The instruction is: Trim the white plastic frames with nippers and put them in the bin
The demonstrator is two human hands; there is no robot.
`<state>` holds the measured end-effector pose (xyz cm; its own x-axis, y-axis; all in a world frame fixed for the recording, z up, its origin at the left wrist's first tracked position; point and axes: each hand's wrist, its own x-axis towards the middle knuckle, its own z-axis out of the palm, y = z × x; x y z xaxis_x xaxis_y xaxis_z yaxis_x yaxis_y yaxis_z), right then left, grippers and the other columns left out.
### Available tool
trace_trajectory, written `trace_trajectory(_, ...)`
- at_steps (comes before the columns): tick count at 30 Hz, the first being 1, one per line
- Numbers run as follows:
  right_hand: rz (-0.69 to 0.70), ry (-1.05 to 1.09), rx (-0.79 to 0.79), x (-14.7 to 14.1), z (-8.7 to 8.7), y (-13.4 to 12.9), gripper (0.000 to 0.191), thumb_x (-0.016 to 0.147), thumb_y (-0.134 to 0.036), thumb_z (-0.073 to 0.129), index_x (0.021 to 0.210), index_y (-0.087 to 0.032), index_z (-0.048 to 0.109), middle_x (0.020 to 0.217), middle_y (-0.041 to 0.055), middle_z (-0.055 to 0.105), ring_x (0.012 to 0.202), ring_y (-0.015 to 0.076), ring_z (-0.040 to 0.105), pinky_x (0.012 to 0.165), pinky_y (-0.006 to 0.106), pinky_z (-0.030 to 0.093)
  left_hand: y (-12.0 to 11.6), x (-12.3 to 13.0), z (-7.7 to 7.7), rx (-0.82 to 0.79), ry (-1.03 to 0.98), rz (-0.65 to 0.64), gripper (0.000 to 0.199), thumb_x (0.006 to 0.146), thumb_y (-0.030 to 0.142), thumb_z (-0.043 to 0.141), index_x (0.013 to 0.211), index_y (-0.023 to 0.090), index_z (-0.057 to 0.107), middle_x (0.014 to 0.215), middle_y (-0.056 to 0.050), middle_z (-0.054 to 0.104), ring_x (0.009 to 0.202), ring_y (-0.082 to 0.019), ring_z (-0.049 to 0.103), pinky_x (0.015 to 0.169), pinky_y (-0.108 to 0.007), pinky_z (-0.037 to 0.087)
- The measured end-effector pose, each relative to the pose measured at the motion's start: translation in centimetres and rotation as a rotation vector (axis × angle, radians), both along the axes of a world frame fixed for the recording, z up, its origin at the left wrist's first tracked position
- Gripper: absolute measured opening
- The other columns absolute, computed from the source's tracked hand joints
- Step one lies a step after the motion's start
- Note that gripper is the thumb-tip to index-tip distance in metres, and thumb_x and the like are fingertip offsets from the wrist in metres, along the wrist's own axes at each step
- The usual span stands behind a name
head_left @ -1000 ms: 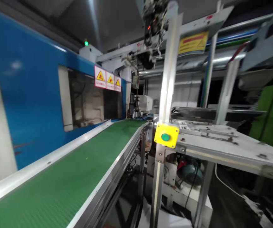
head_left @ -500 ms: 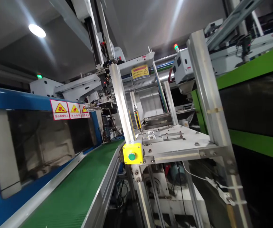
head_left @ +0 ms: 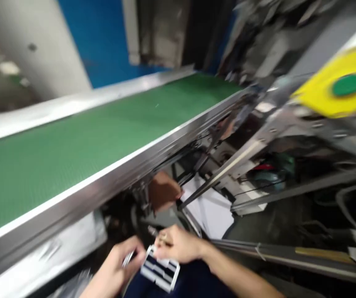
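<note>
**Held a white slotted part (head_left: 162, 271) near the conveyor (head_left: 118, 124)**

Gripped its edge in the right hand (head_left: 178, 244), together with a slim tool (head_left: 152, 231) (too blurred to identify), low before dark clothing (head_left: 209, 281). Pinched a small pale piece (head_left: 127, 259) in the left hand (head_left: 118, 265), just beside. Likely risked a drop or scratch from so crowded a grip. Faced the side rail (head_left: 134, 164) ahead, a possible knock; farther right, a slanting metal post (head_left: 227, 167) and yellow button box (head_left: 322, 91).
</note>
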<state>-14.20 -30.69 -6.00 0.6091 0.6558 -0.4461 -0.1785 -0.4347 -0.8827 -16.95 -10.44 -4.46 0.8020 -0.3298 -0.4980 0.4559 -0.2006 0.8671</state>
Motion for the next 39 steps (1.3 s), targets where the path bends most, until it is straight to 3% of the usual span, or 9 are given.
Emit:
trace_trajectory(3, 0.044, 0.002, 0.164, -0.1, -2.0, 1.3, 0.015, 0.077, -0.028, 0.06, 0.074, -0.014, 0.055, 0.062, -0.0044, 0.046, 0.057, 0.007, 0.039, 0.054, 0.021, 0.033, 1.6, -2.8, -1.5, -0.003, -0.181, -0.009, 0.024, 0.081, 0.037, 0.056, 0.066, 0.019, 0.058, 0.08, -0.004, 0.06, 0.077, -0.022, 0.054, 0.074, -0.032, 0.041)
trace_trajectory(6, 0.163, 0.104, 0.228, 0.0, -2.6, 2.2, 0.019, 0.077, -0.031, 0.061, 0.074, -0.014, 0.055, 0.06, -0.0049, 0.042, 0.055, 0.0067, 0.036, 0.052, 0.02, 0.031, 2.1, -4.1, -2.1, -0.027, -0.318, 0.086, 0.021, 0.084, 0.029, 0.051, 0.069, 0.018, 0.061, 0.096, -0.009, 0.06, 0.086, -0.024, 0.055, 0.079, -0.032, 0.04)
trace_trajectory(13, 0.288, 0.141, 0.212, 0.2, -4.2, 3.5, 0.022, 0.076, -0.036, 0.063, 0.078, -0.014, 0.057, 0.066, -0.0026, 0.046, 0.062, 0.0092, 0.041, 0.059, 0.022, 0.034, 1.5, -6.5, -3.3, -0.176, -0.301, 0.347, 0.017, 0.084, 0.025, 0.051, 0.071, 0.017, 0.058, 0.086, -0.009, 0.06, 0.077, -0.022, 0.055, 0.073, -0.032, 0.041)
trace_trajectory(18, 0.311, 0.127, 0.239, 0.9, -4.2, 4.5, 0.024, 0.078, -0.037, 0.061, 0.078, -0.014, 0.055, 0.066, -0.0025, 0.046, 0.062, 0.009, 0.042, 0.059, 0.022, 0.035, 1.5, -6.4, -3.5, -0.201, -0.308, 0.446, 0.016, 0.086, 0.024, 0.05, 0.073, 0.015, 0.054, 0.087, -0.007, 0.058, 0.078, -0.019, 0.053, 0.074, -0.03, 0.041)
trace_trajectory(22, 0.382, 0.09, 0.261, 1.3, -3.2, 5.5, 0.026, 0.08, -0.038, 0.058, 0.071, -0.015, 0.048, 0.067, -0.0029, 0.045, 0.062, 0.0089, 0.043, 0.059, 0.022, 0.036, 1.6, -6.2, -2.2, -0.072, -0.355, 0.412, 0.016, 0.088, 0.023, 0.047, 0.075, 0.016, 0.053, 0.084, -0.004, 0.055, 0.078, -0.016, 0.051, 0.073, -0.028, 0.04)
trace_trajectory(27, 0.501, 0.013, 0.072, 2.9, -0.9, 4.6, 0.03, 0.083, -0.029, 0.053, 0.111, -0.02, 0.046, 0.084, -0.0017, 0.056, 0.07, 0.0108, 0.051, 0.065, 0.023, 0.041, 1.3, -6.6, -1.0, 0.072, -0.329, 0.358, 0.018, 0.09, 0.024, 0.044, 0.075, 0.017, 0.052, 0.082, -0.002, 0.054, 0.075, -0.014, 0.05, 0.07, -0.026, 0.039)
trace_trajectory(30, 0.657, -0.186, -0.013, 4.9, 0.9, 3.5, 0.033, 0.084, -0.025, 0.049, 0.116, -0.021, 0.046, 0.098, 0.0014, 0.057, 0.085, 0.0141, 0.053, 0.076, 0.027, 0.041, 0.9, -6.6, -0.5, 0.144, -0.335, 0.343, 0.018, 0.09, 0.025, 0.043, 0.077, 0.017, 0.052, 0.082, -0.001, 0.053, 0.073, -0.013, 0.049, 0.068, -0.026, 0.038)
trace_trajectory(33, 0.81, -0.462, -0.134, 6.6, 2.7, 2.7, 0.041, 0.085, -0.038, 0.05, 0.121, -0.022, 0.047, 0.108, 0.0056, 0.056, 0.099, 0.0199, 0.05, 0.087, 0.035, 0.038, 0.6, -6.4, 0.0, 0.188, -0.333, 0.305, 0.019, 0.091, 0.027, 0.042, 0.079, 0.016, 0.053, 0.079, -0.001, 0.053, 0.071, -0.013, 0.048, 0.066, -0.026, 0.038)
trace_trajectory(39, 1.007, -0.719, -0.318, 7.8, 5.5, 2.8, 0.049, 0.082, -0.049, 0.048, 0.122, -0.021, 0.05, 0.095, 0.0072, 0.057, 0.087, 0.0225, 0.052, 0.081, 0.04, 0.039, 0.0, -6.1, 0.3, 0.225, -0.324, 0.277, 0.021, 0.091, 0.03, 0.04, 0.079, 0.017, 0.052, 0.078, -0.001, 0.052, 0.07, -0.014, 0.048, 0.065, -0.027, 0.037)
